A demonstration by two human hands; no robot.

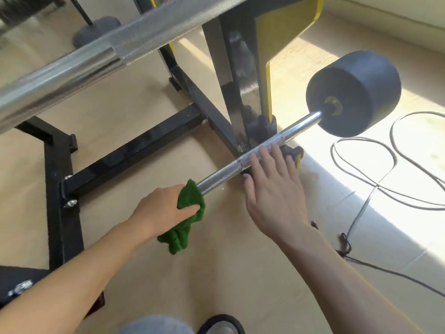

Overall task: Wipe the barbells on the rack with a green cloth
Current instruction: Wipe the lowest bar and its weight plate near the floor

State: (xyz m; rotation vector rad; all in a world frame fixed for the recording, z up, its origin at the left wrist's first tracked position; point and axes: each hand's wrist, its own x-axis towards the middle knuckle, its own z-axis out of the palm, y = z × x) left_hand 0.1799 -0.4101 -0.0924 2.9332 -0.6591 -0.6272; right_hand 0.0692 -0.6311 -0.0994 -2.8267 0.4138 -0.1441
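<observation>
Your left hand sits at the lower centre of the frame, fingers and thumb curled tight around the green cloth, which is bunched over the near end of the lower barbell; a loose tail of the cloth hangs below your fist. That barbell runs diagonally from the cloth up to the right, where its black weight hangs over the sunlit floor at the right of the frame. Your right hand is spread flat just right of centre, fingers straight and resting on the knurled part of the bar, gripping nothing. The bar lies in a holder at the foot of the black and yellow rack, whose base beams cross the left half of the frame. A second barbell, blurred, cuts across the upper left. A black cable loops over the floor at the right.
</observation>
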